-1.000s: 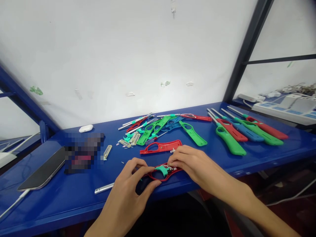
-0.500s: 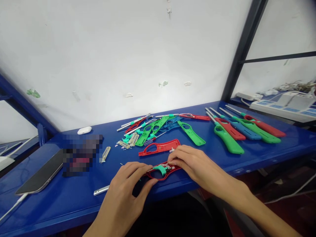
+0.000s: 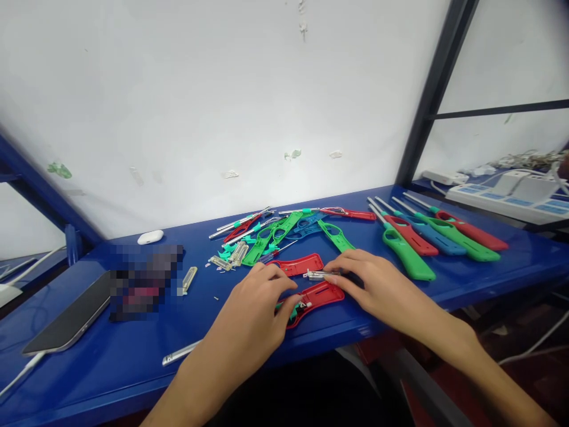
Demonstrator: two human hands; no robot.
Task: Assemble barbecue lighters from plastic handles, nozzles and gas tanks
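Note:
My left hand (image 3: 253,320) is curled over the front of an open red lighter half shell (image 3: 324,295), its thumb by the green trigger (image 3: 284,306). A metal barrel (image 3: 180,354) sticks out to the left beneath that hand. Thin white wires lie inside the shell. Just above the shell, my right hand (image 3: 367,281) pinches a clear fuel tank (image 3: 316,275) with a white tip pointing left. Behind it lies another red half shell (image 3: 302,264), partly hidden by both hands.
Several closed lighters (image 3: 409,255) lie side by side at right. Loose green half shells (image 3: 338,236), barrels and fuel tanks (image 3: 240,254) are heaped at the back. A single fuel tank (image 3: 189,280), a phone (image 3: 71,311) and a white earbud case (image 3: 150,237) are at left.
My right hand has left the red shell's inside and moved slightly right and up, now with the clear fuel tank. My left hand has shifted right over the trigger.

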